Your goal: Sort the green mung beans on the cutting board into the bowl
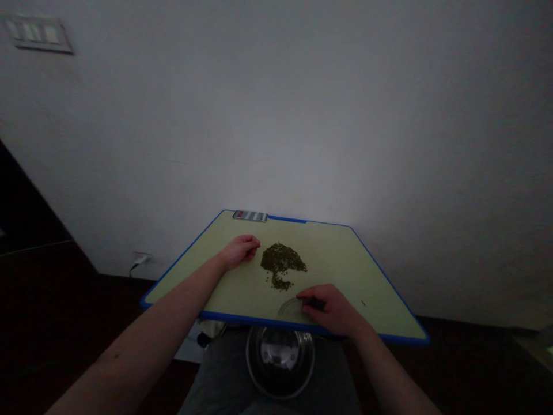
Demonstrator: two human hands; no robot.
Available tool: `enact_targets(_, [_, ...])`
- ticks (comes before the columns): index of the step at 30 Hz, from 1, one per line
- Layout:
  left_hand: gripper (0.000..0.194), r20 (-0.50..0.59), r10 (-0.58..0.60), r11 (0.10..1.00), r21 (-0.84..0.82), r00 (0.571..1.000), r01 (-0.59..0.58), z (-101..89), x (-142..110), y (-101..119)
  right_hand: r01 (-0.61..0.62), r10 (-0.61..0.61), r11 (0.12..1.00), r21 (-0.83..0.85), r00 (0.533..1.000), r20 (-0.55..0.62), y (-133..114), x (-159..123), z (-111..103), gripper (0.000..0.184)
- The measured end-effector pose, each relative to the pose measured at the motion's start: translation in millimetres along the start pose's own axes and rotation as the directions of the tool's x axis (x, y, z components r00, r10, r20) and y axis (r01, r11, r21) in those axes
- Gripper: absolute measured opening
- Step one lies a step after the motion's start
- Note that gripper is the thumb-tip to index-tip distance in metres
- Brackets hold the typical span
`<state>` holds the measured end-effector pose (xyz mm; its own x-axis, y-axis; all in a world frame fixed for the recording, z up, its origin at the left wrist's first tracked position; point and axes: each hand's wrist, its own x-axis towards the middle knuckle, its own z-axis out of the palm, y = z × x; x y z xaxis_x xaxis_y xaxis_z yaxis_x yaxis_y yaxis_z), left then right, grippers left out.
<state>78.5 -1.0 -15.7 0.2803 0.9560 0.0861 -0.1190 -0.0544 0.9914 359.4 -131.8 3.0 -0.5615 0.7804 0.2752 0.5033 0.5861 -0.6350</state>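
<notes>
A pile of small dark green grains [282, 262] lies in the middle of a pale green board with a blue rim [190, 256]. My left hand [239, 249] rests on the board just left of the pile, fingers curled loosely with nothing seen in them. My right hand [330, 308] lies near the board's front edge, fingers bent and pinched on a small dark thing I cannot make out, beside a small clear round lid or dish [290, 307].
A steel bowl [280, 360] sits in my lap under the board's front edge. A phone [250, 216] lies at the board's far edge. A white wall stands behind, with a switch plate [38, 33] top left and a plugged socket [140, 259] low down.
</notes>
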Motion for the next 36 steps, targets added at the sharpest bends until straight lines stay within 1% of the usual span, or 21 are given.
enact_targets(2, [0.019,-0.001,0.006,1.000,0.012,1.000,-0.006,-0.1,-0.2,-0.2,-0.017,0.013,0.999,-0.048,0.996,-0.090,2.6,0.9,0.9,0.027])
enact_targets(5, [0.019,0.000,0.010,1.000,0.026,1.000,-0.010,0.4,-1.0,0.3,-0.095,0.064,0.987,-0.130,0.972,-0.225,6.4,3.5,2.6,0.024])
enact_targets(8, [0.019,0.006,0.005,1.000,0.025,1.000,-0.005,1.0,-1.9,1.2,-0.152,0.106,0.977,-0.151,0.956,-0.274,8.6,6.2,4.4,0.023])
enact_targets(12, [0.018,0.003,0.005,1.000,0.020,1.000,-0.005,1.4,-2.8,1.8,-0.172,0.129,0.976,-0.135,0.952,-0.276,9.4,7.8,5.5,0.024])
enact_targets(25, [0.018,0.006,-0.014,1.000,0.016,1.000,0.014,3.1,-3.7,4.5,-0.124,0.104,0.988,-0.095,0.976,-0.189,7.9,8.2,5.8,0.024])
enact_targets(32, [0.018,-0.012,-0.017,0.999,0.027,1.000,0.017,2.9,-3.4,4.4,-0.133,0.115,0.988,-0.077,0.973,-0.201,6.2,6.9,4.8,0.023])
enact_targets(36, [0.018,-0.013,-0.022,1.000,0.019,1.000,0.022,2.3,-2.0,2.5,-0.109,0.094,0.991,-0.077,0.980,-0.178,5.9,7.1,4.8,0.023])
